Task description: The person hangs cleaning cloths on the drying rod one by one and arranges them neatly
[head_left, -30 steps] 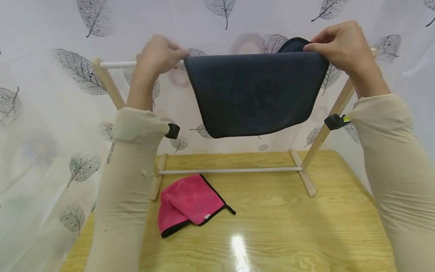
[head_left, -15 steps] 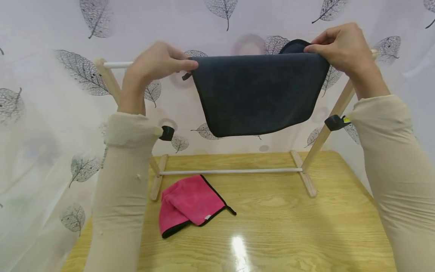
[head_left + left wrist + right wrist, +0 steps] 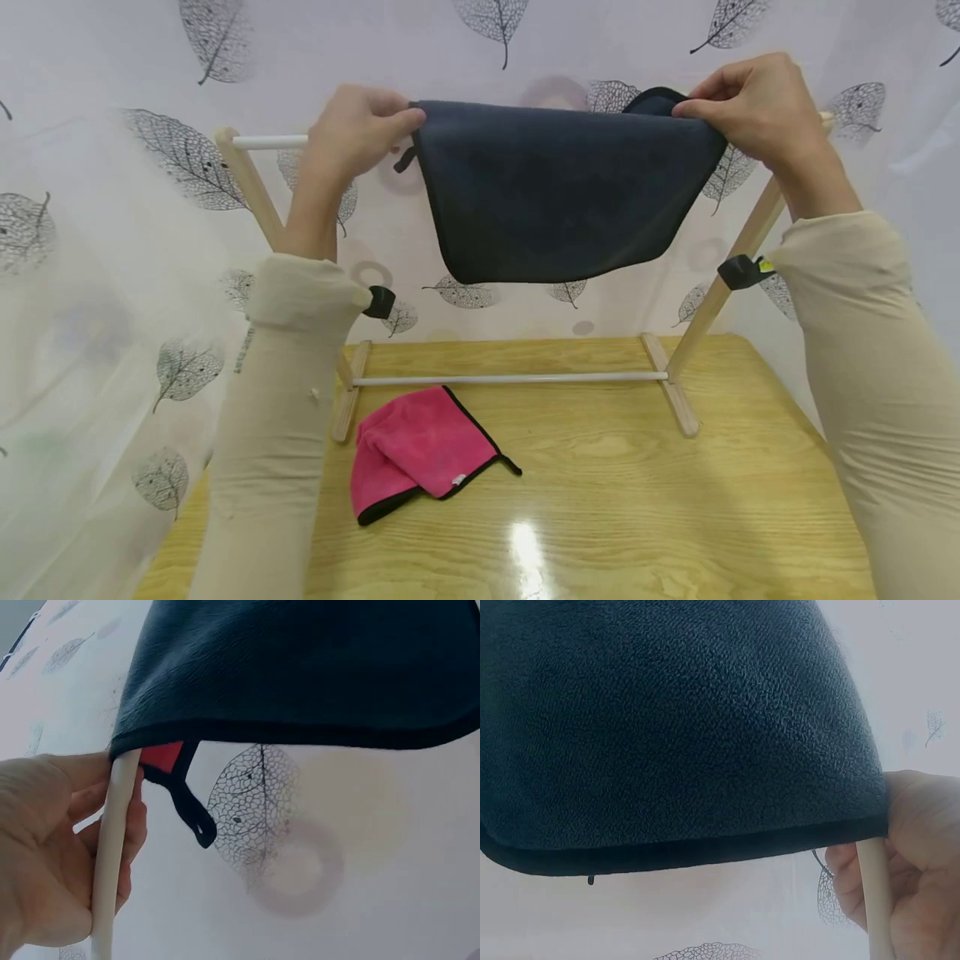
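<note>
A dark blue-grey towel (image 3: 555, 192) with black edging hangs folded over the white top rod (image 3: 270, 142) of a wooden rack. My left hand (image 3: 356, 129) pinches the towel's upper left edge, its fingers curled behind the rod in the left wrist view. Below that hand dangles a black hanging loop (image 3: 196, 817), beside a small red patch (image 3: 161, 756) under the towel. My right hand (image 3: 761, 104) pinches the upper right corner, where a flap (image 3: 654, 102) of towel stands up behind the rod. On the table lies a crumpled pink towel (image 3: 427, 442) with black trim.
The rack's wooden feet (image 3: 678, 404) and white lower bar (image 3: 510, 378) stand at the back of the wood-grain table (image 3: 615, 517). Behind hangs a pale curtain (image 3: 97, 350) printed with leaves.
My left hand has shifted its hold on the towel's left edge, dipping and then rising slightly. The towel's left end and front hem sit higher, and the loop has come into view. My right hand stays put.
</note>
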{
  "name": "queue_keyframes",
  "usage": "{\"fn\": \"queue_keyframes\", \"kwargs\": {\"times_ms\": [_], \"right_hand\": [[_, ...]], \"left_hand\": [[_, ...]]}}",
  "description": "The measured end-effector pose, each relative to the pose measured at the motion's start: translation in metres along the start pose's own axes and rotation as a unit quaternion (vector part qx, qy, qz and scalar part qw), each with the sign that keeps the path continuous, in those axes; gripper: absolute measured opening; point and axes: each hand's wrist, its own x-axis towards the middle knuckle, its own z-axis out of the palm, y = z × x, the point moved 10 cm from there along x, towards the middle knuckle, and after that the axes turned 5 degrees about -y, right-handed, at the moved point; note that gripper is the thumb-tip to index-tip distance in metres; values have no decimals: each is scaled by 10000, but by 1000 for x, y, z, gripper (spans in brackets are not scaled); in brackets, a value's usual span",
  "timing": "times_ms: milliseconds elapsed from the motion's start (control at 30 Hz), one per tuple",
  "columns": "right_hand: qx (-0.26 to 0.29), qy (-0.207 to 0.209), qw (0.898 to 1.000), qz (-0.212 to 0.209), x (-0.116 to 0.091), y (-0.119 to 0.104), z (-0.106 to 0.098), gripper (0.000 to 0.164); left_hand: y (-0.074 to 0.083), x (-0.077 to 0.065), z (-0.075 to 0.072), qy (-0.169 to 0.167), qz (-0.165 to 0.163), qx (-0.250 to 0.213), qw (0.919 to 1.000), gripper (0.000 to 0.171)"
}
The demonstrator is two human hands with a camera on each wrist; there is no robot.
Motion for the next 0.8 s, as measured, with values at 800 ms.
{"fn": "queue_keyframes", "kwargs": {"times_ms": [800], "right_hand": [[-795, 235, 9965, 131, 1, 1, -4, 21]], "left_hand": [[1, -5, 8, -683, 110, 261, 9973, 60]]}}
